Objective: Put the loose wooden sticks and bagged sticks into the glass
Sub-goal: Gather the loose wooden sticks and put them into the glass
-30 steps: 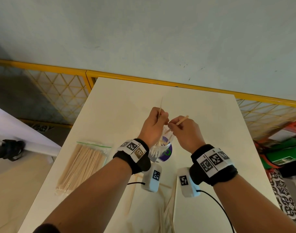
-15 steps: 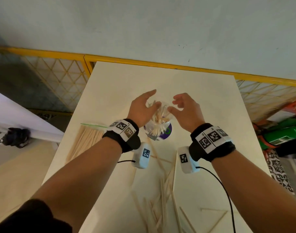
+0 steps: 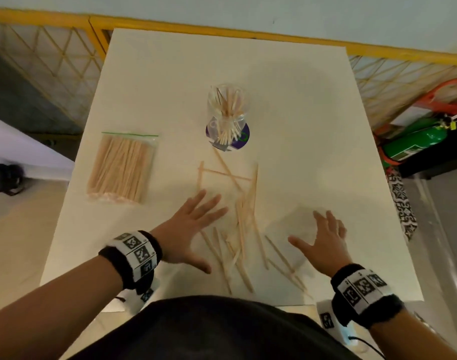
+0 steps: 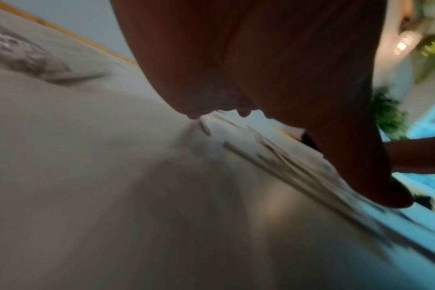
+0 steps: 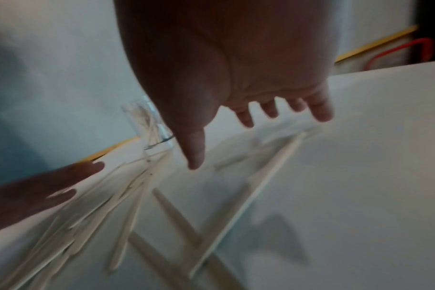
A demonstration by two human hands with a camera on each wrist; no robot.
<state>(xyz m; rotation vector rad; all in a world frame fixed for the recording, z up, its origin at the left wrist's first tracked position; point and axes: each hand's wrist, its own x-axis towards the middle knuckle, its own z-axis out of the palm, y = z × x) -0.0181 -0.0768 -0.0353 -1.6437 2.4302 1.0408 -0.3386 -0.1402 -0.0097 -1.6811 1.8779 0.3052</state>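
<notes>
Both hands hang spread over the desk [image 3: 287, 100], fingers straight, each grip wide open and holding nothing. The left hand [image 3: 193, 227] sits at 7 o'clock of the loose sticks [image 3: 244, 224], its thumb close to the pile; the right hand [image 3: 323, 242] is at 4 o'clock of them, above a few outlying sticks. The glass [image 3: 227, 110] stands at 12 o'clock from the pile, well apart from both hands, already holding a splayed bunch of sticks. The bag [image 3: 123, 167] lies flat at 9 o'clock of the glass, untouched.

What could go wrong, as I judge it: the sticks lie crossed and tangled, so a sweep from both sides may jam them crosswise or flick the outliers towards the near edge, where some lie close already. A bundle gripped unevenly will fan out and miss the narrow mouth. The glass is tall and light-looking, and the sticks inside lean outward, so a knock from an incoming bundle could tip it. The bag looks wider than the glass mouth; it may need rolling or standing on end.

Materials: the sticks are thin, pale, flat-sided wood, smooth and stiff. The glass is clear, cylindrical, on a round purple mat [image 3: 239, 141]. The bag is thin clear plastic with a green zip strip, crinkly and slippery. The desk is matt, off-white and hard
</notes>
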